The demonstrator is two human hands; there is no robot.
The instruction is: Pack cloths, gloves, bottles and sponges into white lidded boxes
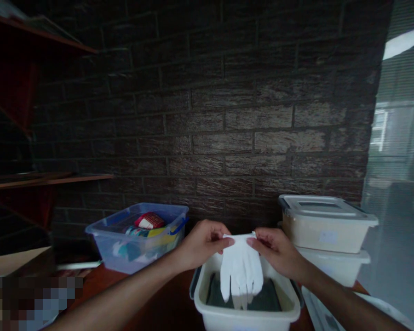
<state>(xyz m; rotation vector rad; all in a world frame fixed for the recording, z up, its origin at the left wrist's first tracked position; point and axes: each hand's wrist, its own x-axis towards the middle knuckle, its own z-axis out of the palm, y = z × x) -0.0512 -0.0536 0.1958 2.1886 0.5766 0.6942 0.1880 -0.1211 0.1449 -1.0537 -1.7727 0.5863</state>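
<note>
White glove held by its cuff over an open bin

Glove (pixel 241 269): pale fabric, cuff uppermost and pulled fairly straight, fingers hanging down. Possibly layered; count cannot be told. Hangs over the open bin (pixel 227 313), roughly central, lower fingertips in front of the dark cloth (pixel 272 296) inside. Contact with cloth unclear.

Left hand (pixel 202 241): at left end of cuff, grip closed, fabric pinched between thumb and fingers. Right hand (pixel 279 250): same pinch at right end, thumb on the near face. Both forearms bare, reaching in from the lower corners.

Open bin: cream-white, rounded rim, dark handles at its sides. Cloth within is dark grey-green, lying low. Bin stands on a reddish-brown worktop (pixel 158 303).

Left of it: translucent bluish tub (pixel 106 253), blue handle. Contents: a red patterned item (pixel 150 220) on top, yellow and teal pieces below.

Right: two pale bins stacked, upper bin (pixel 317 232) with a lid (pixel 331 209) and a small label, lower bin (pixel 336 266) directly beneath. Pale flat piece (pixel 315 305) near the right forearm, partly hidden.

Further out: dark brick wall (pixel 207 115) behind everything; reddish shelves (pixel 86 178) at left; open cardboard box (pixel 17 260) below them. Far right, a glassy striped surface (pixel 396 138), bright reflections. Lower-left corner pixelated, unreadable.
</note>
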